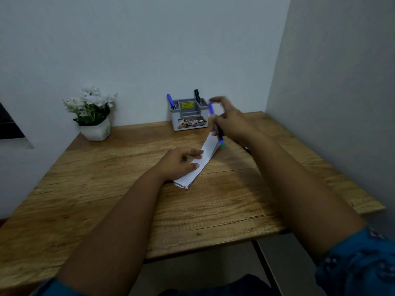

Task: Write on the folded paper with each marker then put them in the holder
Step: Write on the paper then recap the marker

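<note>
Desk (119, 206): wooden top, set into a room corner; back edge and right edge meet the walls.
Folded paper (204, 155): white strip lying flat near the desk centre, long axis running diagonally from near-left to far-right.
Left hand (180, 162): palm down on the near half of the folded paper, fingers extended and pressing it to the desk; forearm reaches in from the near edge.
Right hand (232, 122): raised above the far end of the folded paper, motion-blurred; fingers curled around a marker, forefinger and thumb lifted; forearm extends from the near-right corner.
Held marker (215, 124): blue cap up, teal end down, tilted, lower end just above the far tip of the paper.
Holder (189, 115): grey compartmented box at the back edge, against the wall, just left of the right hand.
Blue marker (171, 101): upright in the holder's left compartment.
Black marker (197, 96): upright in the holder's right compartment.
Flower pot (95, 130): white pot with white flowers, back-left corner of the desk.
</note>
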